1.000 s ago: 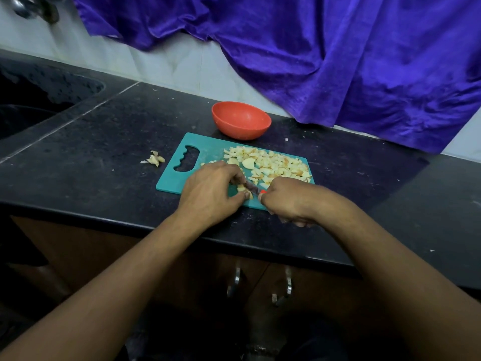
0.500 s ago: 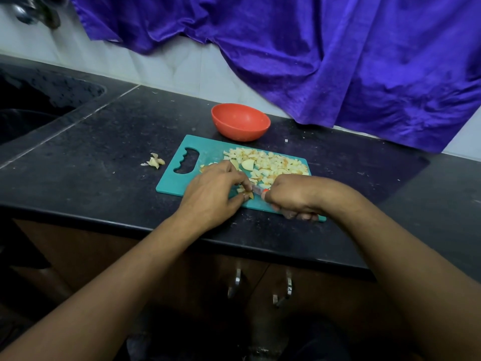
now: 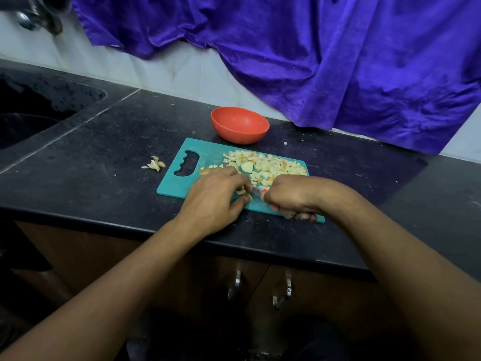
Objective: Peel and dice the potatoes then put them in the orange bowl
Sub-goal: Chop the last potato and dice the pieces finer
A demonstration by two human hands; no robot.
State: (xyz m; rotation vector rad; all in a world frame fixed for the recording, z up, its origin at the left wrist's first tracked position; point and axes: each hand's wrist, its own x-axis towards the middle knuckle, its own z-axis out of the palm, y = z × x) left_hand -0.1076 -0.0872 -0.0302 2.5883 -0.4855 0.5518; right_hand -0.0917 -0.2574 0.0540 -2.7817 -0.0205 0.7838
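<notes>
On the black stone worktop [image 3: 104, 165] lies a teal plastic cutting board [image 3: 177, 183]. At the board's near edge the left hand [image 3: 213, 198] has its grip pinching a small pale potato piece [image 3: 244, 195]. The right hand [image 3: 291, 196] has its grip clenched round a red-handled knife [image 3: 257, 191], blade at that piece. A pile of pale diced potato [image 3: 265, 165] covers the board's far half. A round orange plastic bowl [image 3: 239, 125] stands just behind the board, and pale potato scraps [image 3: 154, 164] lie to its left.

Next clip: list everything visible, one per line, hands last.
counter: one, black
cutting board: one, teal, at the counter's front
orange bowl: one, orange, empty, behind the board
diced potato: one pile, pale yellow, board's far half
potato scraps: small heap, pale, left of the board
knife: one, red handle, over the board
cloth: one, purple, against the back wall
sink: one, dark, far left
tap: one, metal, top left
cabinet handles: two, metal, under the counter
left hand: pinches a potato piece on the board
right hand: grips the knife
</notes>
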